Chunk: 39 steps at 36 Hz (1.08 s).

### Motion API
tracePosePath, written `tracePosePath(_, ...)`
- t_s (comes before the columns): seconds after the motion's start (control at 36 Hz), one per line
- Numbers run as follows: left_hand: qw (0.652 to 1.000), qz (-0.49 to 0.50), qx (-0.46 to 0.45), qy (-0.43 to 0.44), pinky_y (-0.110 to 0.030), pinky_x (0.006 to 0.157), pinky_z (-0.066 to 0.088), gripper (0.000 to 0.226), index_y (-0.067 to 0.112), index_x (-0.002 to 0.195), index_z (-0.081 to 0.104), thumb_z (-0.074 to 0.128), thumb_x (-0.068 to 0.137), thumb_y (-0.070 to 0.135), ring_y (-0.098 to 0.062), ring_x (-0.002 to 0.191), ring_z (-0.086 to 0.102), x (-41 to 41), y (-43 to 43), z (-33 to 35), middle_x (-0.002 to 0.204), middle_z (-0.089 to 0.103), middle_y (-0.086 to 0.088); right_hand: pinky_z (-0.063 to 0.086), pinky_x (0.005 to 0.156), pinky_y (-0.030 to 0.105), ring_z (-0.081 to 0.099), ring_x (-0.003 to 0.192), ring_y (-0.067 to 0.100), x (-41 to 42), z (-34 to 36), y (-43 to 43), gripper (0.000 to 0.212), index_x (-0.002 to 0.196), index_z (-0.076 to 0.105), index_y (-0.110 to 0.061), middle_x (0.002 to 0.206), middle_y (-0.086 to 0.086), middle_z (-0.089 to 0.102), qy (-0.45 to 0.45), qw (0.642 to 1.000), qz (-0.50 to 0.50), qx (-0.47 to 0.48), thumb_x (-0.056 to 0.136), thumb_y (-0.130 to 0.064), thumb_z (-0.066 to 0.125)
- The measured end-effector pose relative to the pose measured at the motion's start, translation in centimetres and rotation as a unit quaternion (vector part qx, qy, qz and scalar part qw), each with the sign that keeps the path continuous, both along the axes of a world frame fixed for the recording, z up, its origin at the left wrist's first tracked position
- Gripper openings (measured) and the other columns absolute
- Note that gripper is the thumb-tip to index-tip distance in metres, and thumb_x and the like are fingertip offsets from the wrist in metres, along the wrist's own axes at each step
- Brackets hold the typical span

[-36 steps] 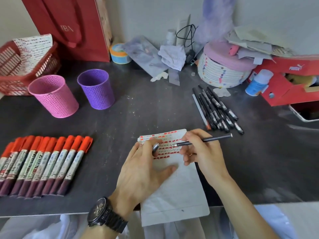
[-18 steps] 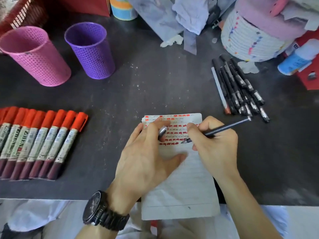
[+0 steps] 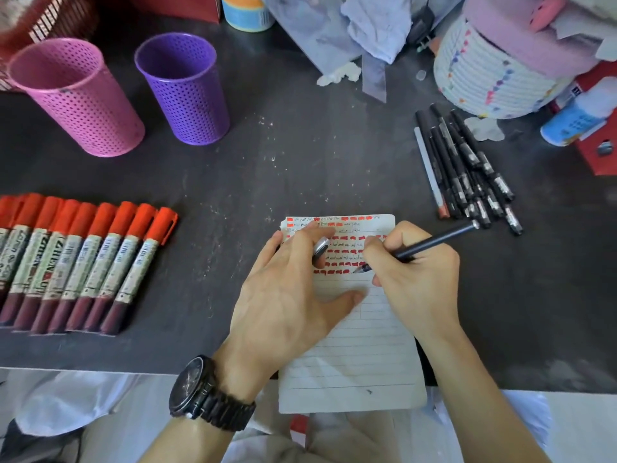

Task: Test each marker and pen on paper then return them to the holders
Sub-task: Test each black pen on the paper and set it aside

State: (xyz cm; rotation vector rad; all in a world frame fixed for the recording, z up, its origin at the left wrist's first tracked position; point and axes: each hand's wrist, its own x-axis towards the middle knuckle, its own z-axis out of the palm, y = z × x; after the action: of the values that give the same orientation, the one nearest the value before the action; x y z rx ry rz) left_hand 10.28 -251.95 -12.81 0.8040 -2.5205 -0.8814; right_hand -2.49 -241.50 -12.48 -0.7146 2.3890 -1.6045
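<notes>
the right hand (image 3: 417, 279) pinches a black pen (image 3: 430, 243) between thumb and curled fingers, its tip touching the lined paper (image 3: 354, 362) just below the lowest row of orange marks. the left hand (image 3: 287, 295) lies flat on the paper, fingers nearly straight and spread, thumb stretched toward the pen tip; a silver pen cap (image 3: 321, 246) is tucked between two of its fingers. a black wristwatch (image 3: 203, 392) sits on the left wrist. the paper lies on the dark table (image 3: 267, 168), its near end hanging over the table edge.

to the left, a row of orange-capped markers (image 3: 83, 259) lies side by side, caps pointing away from the person. behind them stand two perforated holders, the pink holder (image 3: 76, 95) and the purple holder (image 3: 183, 88), close together and well apart from the paper. to the right of the paper, a heap of black pens (image 3: 464, 165) lies near the pen's back end. behind that heap sits a round white box (image 3: 484, 75) with coloured dots and a pink lid, a blue-and-white bottle (image 3: 577, 121) beside it. crumpled tissue (image 3: 339, 75) and pale plastic wrapping (image 3: 327, 35) clutter the far middle, and a red basket (image 3: 50, 18) shows at the far left corner.
</notes>
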Motion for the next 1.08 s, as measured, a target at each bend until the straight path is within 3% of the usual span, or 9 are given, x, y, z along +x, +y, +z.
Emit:
tracePosePath(0.17, 1.000, -0.001, 0.002, 0.006, -0.034, 0.104, 0.043, 0.075, 0.031, 0.132, 0.046, 0.077, 0.071, 0.062, 0.041, 0.109, 0.017, 0.0, 0.0, 0.0, 0.100, 0.046, 0.030, 0.045, 0.052, 0.028, 0.058, 0.050, 0.025, 0.0, 0.1, 0.0, 0.030, 0.060, 0.052, -0.002, 0.050, 0.011, 0.056, 0.007, 1.000, 0.001, 0.007, 0.083, -0.004, 0.070)
tracePosePath(0.28, 1.000, 0.000, 0.002, 0.005, -0.035, 0.102, 0.046, 0.074, 0.030, 0.130, 0.048, 0.078, 0.070, 0.062, 0.040, 0.109, 0.019, 0.0, 0.1, 0.2, 0.093, 0.040, 0.038, 0.045, 0.053, 0.033, 0.058, 0.052, 0.035, -0.1, 0.0, 0.0, 0.031, 0.059, 0.051, -0.003, 0.050, 0.012, 0.054, 0.012, 1.000, -0.002, 0.004, 0.084, -0.003, 0.071)
tracePosePath(0.47, 1.000, -0.001, -0.003, 0.004, -0.038, 0.102, 0.050, 0.075, 0.031, 0.131, 0.048, 0.078, 0.070, 0.063, 0.039, 0.110, 0.020, 0.0, 0.1, 0.3, 0.097, 0.041, 0.037, 0.045, 0.052, 0.039, 0.058, 0.053, 0.038, -0.1, 0.0, 0.1, 0.034, 0.058, 0.049, -0.007, 0.049, 0.011, 0.052, 0.018, 1.000, 0.000, 0.003, 0.083, -0.002, 0.070)
tracePosePath(0.67, 1.000, -0.008, -0.004, 0.002, -0.038, 0.104, 0.050, 0.075, 0.033, 0.133, 0.047, 0.076, 0.071, 0.065, 0.038, 0.110, 0.022, 0.0, -0.1, 0.1, 0.104, 0.045, 0.031, 0.043, 0.049, 0.033, 0.055, 0.050, 0.033, -0.2, -0.3, 0.1, 0.034, 0.057, 0.050, -0.011, 0.049, 0.009, 0.053, 0.021, 1.000, 0.009, -0.008, 0.084, -0.005, 0.070)
tracePosePath(0.78, 1.000, -0.016, -0.006, 0.002, -0.033, 0.108, 0.042, 0.071, 0.033, 0.133, 0.046, 0.075, 0.074, 0.063, 0.039, 0.112, 0.018, 0.2, 0.0, -0.1, 0.107, 0.048, 0.031, 0.045, 0.048, 0.020, 0.059, 0.048, 0.022, -0.3, -0.5, 0.2, 0.035, 0.059, 0.052, -0.017, 0.050, 0.004, 0.058, 0.021, 1.000, 0.004, -0.022, 0.088, -0.011, 0.072)
tracePosePath(0.86, 0.999, -0.029, -0.016, 0.008, -0.031, 0.117, 0.032, 0.055, 0.031, 0.133, 0.048, 0.062, 0.088, 0.060, 0.036, 0.112, 0.024, 0.2, 0.0, -0.1, 0.111, 0.050, 0.031, 0.046, 0.050, 0.017, 0.061, 0.047, 0.009, -0.6, -0.1, 0.2, 0.035, 0.061, 0.054, -0.021, 0.051, 0.000, 0.061, -0.012, 0.997, -0.022, -0.068, 0.091, -0.023, 0.073)
tracePosePath(0.92, 0.999, -0.041, -0.001, 0.016, -0.034, 0.121, 0.026, 0.041, 0.029, 0.133, 0.047, 0.044, 0.099, 0.052, 0.022, 0.117, 0.038, 0.2, 0.0, 0.1, 0.116, 0.056, 0.027, 0.044, 0.048, 0.018, 0.055, 0.044, 0.007, -0.7, 0.3, 0.2, 0.040, 0.060, 0.051, -0.022, 0.049, 0.000, 0.058, -0.033, 0.993, -0.048, -0.103, 0.093, -0.033, 0.073)
tracePosePath(1.0, 0.998, -0.056, 0.009, 0.033, -0.029, 0.122, 0.017, 0.038, 0.028, 0.134, 0.049, 0.028, 0.104, 0.040, 0.016, 0.130, 0.033, 0.4, -0.1, 0.2, 0.132, 0.059, 0.020, 0.040, 0.046, 0.019, 0.050, 0.044, 0.009, -0.5, 0.9, 0.3, 0.039, 0.065, 0.055, -0.023, 0.051, -0.001, 0.056, -0.084, 0.988, -0.044, -0.122, 0.096, -0.045, 0.064)
tracePosePath(1.08, 0.997, -0.065, -0.008, 0.051, -0.031, 0.118, 0.026, 0.034, 0.024, 0.127, 0.054, 0.030, 0.105, 0.035, 0.009, 0.130, 0.038, 0.6, -0.2, 0.1, 0.136, 0.056, 0.017, 0.040, 0.046, 0.022, 0.051, 0.047, 0.015, -0.4, 1.4, 0.8, 0.027, 0.080, 0.064, -0.019, 0.066, 0.004, 0.065, -0.180, 0.968, -0.002, -0.175, 0.094, -0.040, 0.057)
